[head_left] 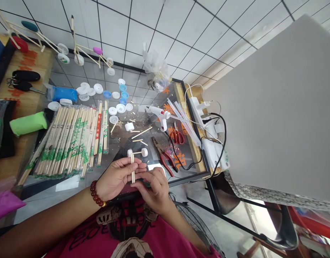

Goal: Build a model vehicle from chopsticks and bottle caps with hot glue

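My left hand (pixel 112 179), with a red bead bracelet on the wrist, pinches short pieces of chopstick (pixel 132 173) lying side by side and pointing away from me. The thumb and fingertips of my right hand (pixel 155 188) close at their near end. Just beyond my fingers lies a stick axle (pixel 137 153) with a white bottle cap at each end. Farther off, another white cap (pixel 129 126) has a stick attached. Cut stick pieces (pixel 142 133) and shavings are scattered on the glass tabletop. Pliers (pixel 163 156) with red handles lie right of the axle.
A white glue gun (pixel 161 116) and red-handled scissors (pixel 178 136) lie to the right, near glue sticks (pixel 185 122) and a power strip (pixel 198 111). Wrapped chopsticks (pixel 71 139) fill the left. Caps (pixel 98 88) and stick-built models (pixel 91 53) stand behind. A large grey panel (pixel 277 107) rises at right.
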A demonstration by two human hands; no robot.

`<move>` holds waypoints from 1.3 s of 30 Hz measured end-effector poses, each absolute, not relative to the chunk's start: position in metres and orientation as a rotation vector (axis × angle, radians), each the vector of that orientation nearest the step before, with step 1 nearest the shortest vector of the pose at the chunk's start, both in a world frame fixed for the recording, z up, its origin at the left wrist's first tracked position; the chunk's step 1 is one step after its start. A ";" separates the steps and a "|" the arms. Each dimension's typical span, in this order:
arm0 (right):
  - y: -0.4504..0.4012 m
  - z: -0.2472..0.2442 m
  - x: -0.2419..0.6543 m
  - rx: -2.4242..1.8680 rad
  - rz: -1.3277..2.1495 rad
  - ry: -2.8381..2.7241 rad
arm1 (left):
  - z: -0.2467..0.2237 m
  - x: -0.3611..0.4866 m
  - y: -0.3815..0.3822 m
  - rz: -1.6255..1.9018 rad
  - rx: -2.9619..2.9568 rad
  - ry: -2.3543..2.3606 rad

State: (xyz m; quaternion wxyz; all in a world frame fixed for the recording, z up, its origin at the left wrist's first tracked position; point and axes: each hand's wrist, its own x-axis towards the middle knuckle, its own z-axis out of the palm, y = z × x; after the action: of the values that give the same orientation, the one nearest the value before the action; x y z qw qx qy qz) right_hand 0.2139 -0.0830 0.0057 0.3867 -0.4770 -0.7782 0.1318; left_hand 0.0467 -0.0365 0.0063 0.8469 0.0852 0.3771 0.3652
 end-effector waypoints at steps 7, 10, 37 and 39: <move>-0.072 0.017 0.224 -1.393 0.886 -1.560 | 0.010 0.045 -0.037 0.636 0.412 0.902; -0.065 0.017 0.224 -1.411 1.019 -1.476 | 0.006 0.045 -0.042 0.514 0.531 0.873; -0.068 0.005 0.315 -1.932 0.940 -1.834 | 0.010 0.051 -0.042 0.445 0.282 0.852; -0.075 0.011 0.316 -1.790 1.279 -1.526 | 0.010 0.051 -0.040 0.458 0.270 0.852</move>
State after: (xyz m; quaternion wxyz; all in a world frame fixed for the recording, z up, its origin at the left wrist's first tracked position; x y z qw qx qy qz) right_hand 0.3158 -0.0752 0.0106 0.2301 -0.6505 -0.5546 0.4650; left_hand 0.0509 -0.0403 0.0098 0.8766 0.1296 0.4083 0.2194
